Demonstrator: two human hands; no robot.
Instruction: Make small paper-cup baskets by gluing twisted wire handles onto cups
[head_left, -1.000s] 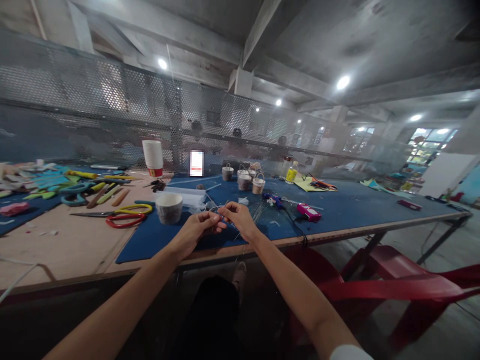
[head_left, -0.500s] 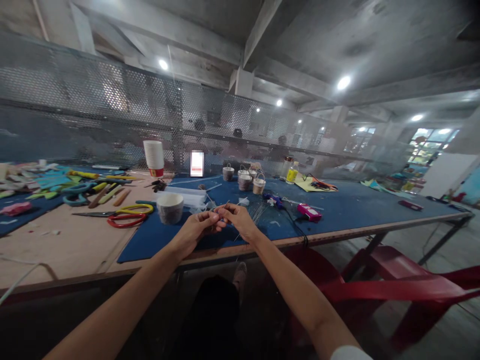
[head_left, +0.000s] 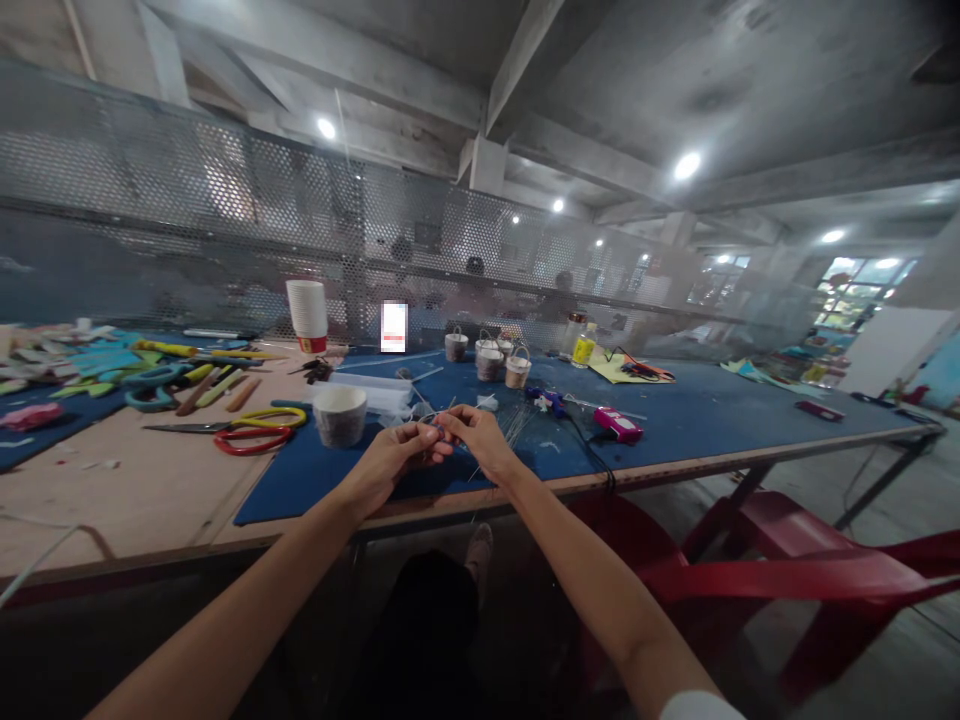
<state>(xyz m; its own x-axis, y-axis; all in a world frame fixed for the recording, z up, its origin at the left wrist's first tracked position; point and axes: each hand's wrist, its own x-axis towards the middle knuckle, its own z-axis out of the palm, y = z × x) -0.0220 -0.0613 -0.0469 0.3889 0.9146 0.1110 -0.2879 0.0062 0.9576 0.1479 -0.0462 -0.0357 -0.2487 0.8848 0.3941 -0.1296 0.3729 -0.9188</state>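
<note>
My left hand (head_left: 394, 458) and my right hand (head_left: 480, 440) meet just above the blue mat (head_left: 660, 410) near the table's front edge. Both are closed in a pinch on a thin wire (head_left: 441, 412) that sticks up between the fingertips. More thin wires (head_left: 517, 425) lie on the mat just right of my right hand. A paper cup (head_left: 339, 415) stands on the mat to the left of my left hand.
Red and yellow scissors (head_left: 251, 430) lie left of the cup, with more tools beyond. Small baskets (head_left: 495, 360), a cup stack (head_left: 306, 313), a glue gun (head_left: 546, 400) and a pink cutter (head_left: 616, 425) sit behind. Red plastic chairs (head_left: 787, 560) stand at the right.
My hands have stayed in place; the fingers have shifted slightly on the wire, drawing a little closer together.
</note>
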